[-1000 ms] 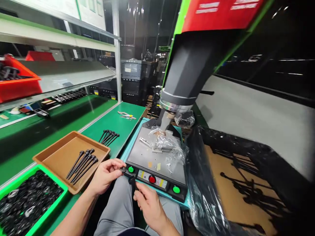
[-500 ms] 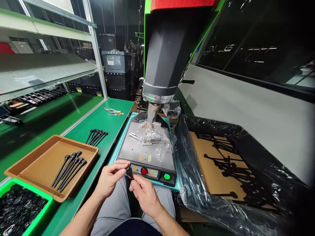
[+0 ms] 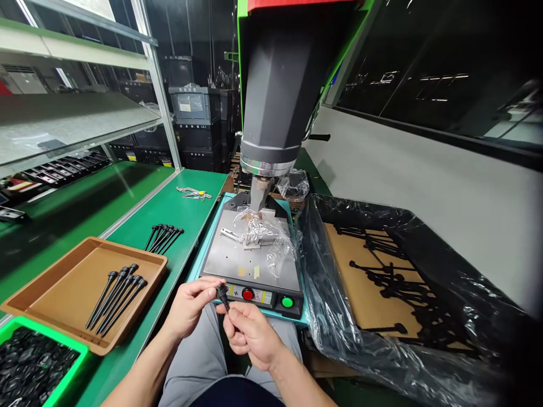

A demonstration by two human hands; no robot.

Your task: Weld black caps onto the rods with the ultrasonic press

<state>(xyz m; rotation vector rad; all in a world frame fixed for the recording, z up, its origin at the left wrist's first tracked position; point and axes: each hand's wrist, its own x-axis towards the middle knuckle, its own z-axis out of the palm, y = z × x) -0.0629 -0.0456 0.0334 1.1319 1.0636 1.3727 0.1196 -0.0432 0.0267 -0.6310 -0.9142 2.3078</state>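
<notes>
A black pin point(image 3: 223, 295) is pinched by the left hand point(image 3: 190, 305) and the right hand point(image 3: 250, 336), at 6 o'clock from the machine point(image 3: 271, 102). A few pins point(image 3: 116, 297) are laid in the brown tray point(image 3: 63, 294) at 9 o'clock. More pins point(image 3: 163, 237) are left on the bench point(image 3: 186, 215).

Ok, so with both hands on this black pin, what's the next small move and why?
Probably push on the head of the black pin with the left hand while the right hand steadies the shaft. Both hands pinch it in front of the control panel, the left at its head; it isn't yet at the film-covered fixture under the press horn.
</notes>
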